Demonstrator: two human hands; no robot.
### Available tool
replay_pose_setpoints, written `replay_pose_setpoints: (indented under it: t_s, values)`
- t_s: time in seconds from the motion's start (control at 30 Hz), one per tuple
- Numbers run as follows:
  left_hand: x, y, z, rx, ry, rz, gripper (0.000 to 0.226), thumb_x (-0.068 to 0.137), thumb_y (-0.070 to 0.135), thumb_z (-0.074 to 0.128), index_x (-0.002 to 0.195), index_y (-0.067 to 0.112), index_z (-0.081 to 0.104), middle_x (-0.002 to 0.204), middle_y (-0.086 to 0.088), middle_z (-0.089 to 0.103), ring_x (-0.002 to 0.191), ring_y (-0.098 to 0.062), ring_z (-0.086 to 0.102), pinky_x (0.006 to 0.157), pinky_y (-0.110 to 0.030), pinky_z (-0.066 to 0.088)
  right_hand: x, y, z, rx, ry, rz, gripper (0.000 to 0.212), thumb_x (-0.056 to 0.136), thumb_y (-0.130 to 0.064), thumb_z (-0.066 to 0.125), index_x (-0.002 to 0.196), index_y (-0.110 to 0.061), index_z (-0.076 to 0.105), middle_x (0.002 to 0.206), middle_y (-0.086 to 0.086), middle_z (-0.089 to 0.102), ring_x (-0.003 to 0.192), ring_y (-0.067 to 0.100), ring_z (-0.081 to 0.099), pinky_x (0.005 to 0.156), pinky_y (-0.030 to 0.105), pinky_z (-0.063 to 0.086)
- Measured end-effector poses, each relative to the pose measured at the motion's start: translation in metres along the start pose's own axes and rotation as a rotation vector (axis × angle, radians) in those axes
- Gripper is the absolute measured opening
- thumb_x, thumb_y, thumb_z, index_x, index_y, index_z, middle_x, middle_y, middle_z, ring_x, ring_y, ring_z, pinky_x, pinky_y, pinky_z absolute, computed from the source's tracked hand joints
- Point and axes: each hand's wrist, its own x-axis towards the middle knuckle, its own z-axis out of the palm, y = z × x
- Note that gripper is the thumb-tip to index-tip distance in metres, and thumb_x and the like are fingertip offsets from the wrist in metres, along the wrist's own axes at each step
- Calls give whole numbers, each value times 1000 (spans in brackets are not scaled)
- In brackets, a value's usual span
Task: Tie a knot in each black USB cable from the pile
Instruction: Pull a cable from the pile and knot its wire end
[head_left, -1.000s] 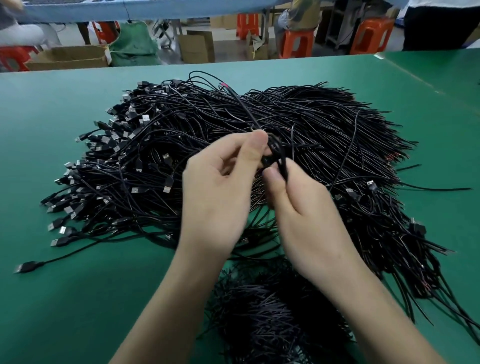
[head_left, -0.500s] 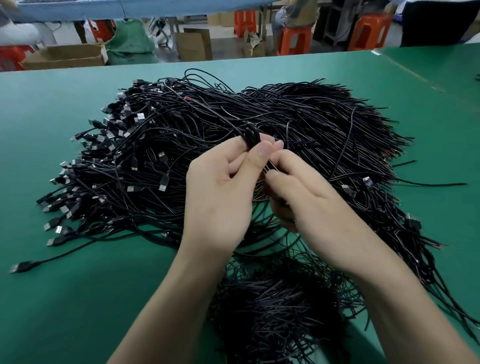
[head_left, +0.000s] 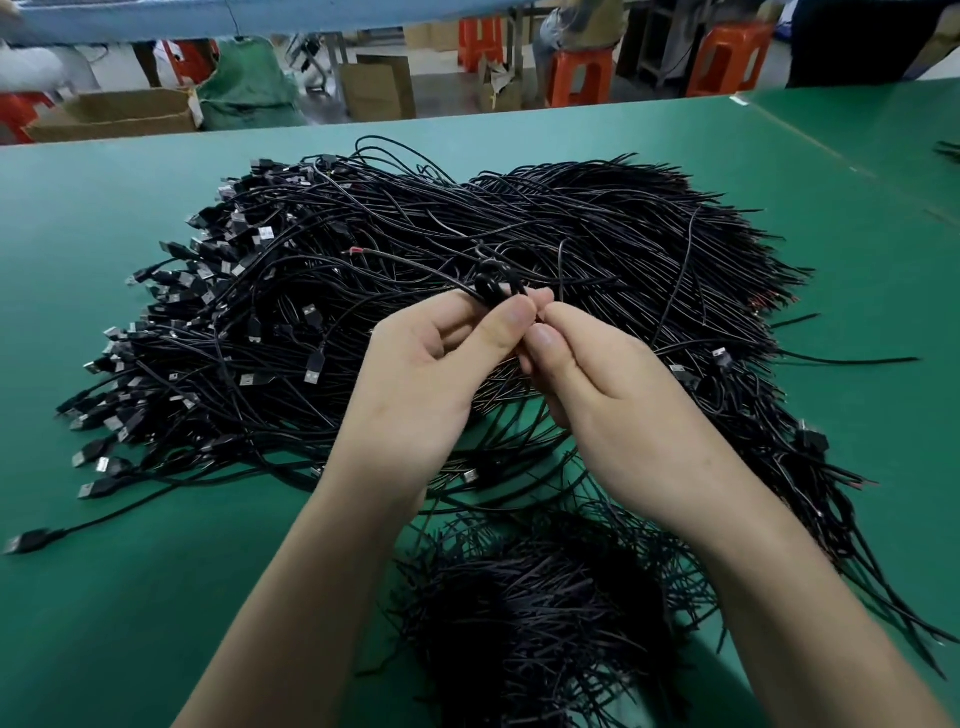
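Over the pile (head_left: 519, 249) on the green table (head_left: 104, 597) | our left hand (head_left: 431, 384) pinches a looped cable (head_left: 491, 288) | our right hand (head_left: 618, 405) pinches beside it, fingertips touching | knotted bundle (head_left: 535, 613) near us.

Two hands (head_left: 519, 384); two cable heaps (head_left: 467, 291); cables uncountable, likely hundreds; four orange stools (head_left: 579, 78).

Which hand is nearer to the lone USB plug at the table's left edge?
Left. The left hand is closer to the USB plug; the right hand is further right, beyond it.
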Motion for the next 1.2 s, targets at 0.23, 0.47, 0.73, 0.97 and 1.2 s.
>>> replay_pose_setpoints:
  t_s: [0.23, 0.47, 0.73, 0.97, 1.2]
  values:
    - [-2, 0, -16, 786, -520, -172, 12, 91, 36, 79, 103, 37, 82, 100, 30, 76, 97, 14, 67, 90, -10, 51, 3, 11, -21, -111, 108, 132, 36, 110, -32, 35, 83, -15, 52, 70, -5, 48, 64, 10, 43, 63, 36, 39]
    - [-10, -5, 1, 1005, -642, -291, 5, 85, 49, 80, 85, 44, 79, 81, 27, 72, 81, 7, 65, 78, -24, 54, 2, 14, -19, -116, 93, 130, 37, 110, -34, 34, 80, -21, 50, 67, -8, 45, 59, 8, 38, 56, 28, 36]
    - [-7, -5, -6, 979, -568, -217, 12, 89, 43, 77, 81, 35, 78, 73, 23, 72, 70, 4, 66, 65, -17, 51, 2, 14, -20, -124, 106, 140, 37, 110, -34, 33, 81, -20, 51, 69, -7, 47, 61, 8, 41, 60, 36, 40]
    - [1, 9, -44, 690, -127, -135, 17, 92, 30, 75, 76, 27, 76, 75, 15, 76, 60, -17, 65, 57, -36, 54, 3, 14, -19, -112, 164, 132, 37, 110, -31, 32, 82, -19, 52, 67, -8, 47, 59, 6, 40, 55, 23, 34]
    - [1, 1, -5, 264, 234, 32, 15, 94, 23, 72, 85, 10, 69, 87, -4, 80, 87, -21, 79, 78, -42, 66, 3, 10, 4, 69, 143, 106, 36, 109, -35, 35, 79, -23, 50, 61, -11, 41, 59, 11, 35, 59, 37, 32]
